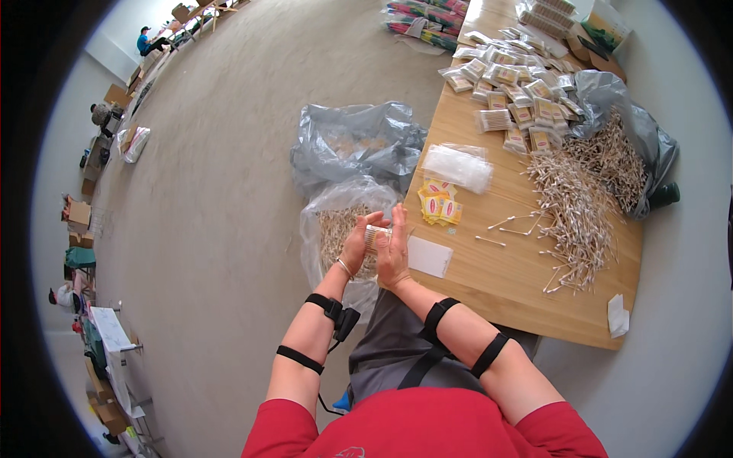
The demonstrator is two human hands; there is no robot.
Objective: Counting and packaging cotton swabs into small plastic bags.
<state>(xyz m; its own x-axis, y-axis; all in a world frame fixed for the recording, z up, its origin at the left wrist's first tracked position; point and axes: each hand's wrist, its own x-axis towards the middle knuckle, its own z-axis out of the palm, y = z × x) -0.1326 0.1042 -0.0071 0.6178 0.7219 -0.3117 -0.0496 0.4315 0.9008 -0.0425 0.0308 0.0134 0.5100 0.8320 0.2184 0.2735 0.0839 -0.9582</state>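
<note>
A small bundle of cotton swabs point(376, 237) sits between my two hands, off the table's left edge. My left hand point(356, 249) curls round the bundle from the left. My right hand point(393, 258) presses against its right side, with the fingers stretched upward and the thumb over the swabs. Below them, a clear plastic bag point(311, 237) full of loose swabs stands open. On the table, nearest my right hand, lie a white card point(430, 256) and several yellow printed cards point(440, 206). Clear empty sachets point(458, 168) are stacked beyond these.
Loose swabs point(573, 221) spill over the wooden table point(489, 282) from a grey bag point(603, 91). Packed swab sachets point(527, 99) are heaped at the far end. Another grey plastic bag point(336, 153) stands on the floor. A distant person point(150, 42) sits at the far left.
</note>
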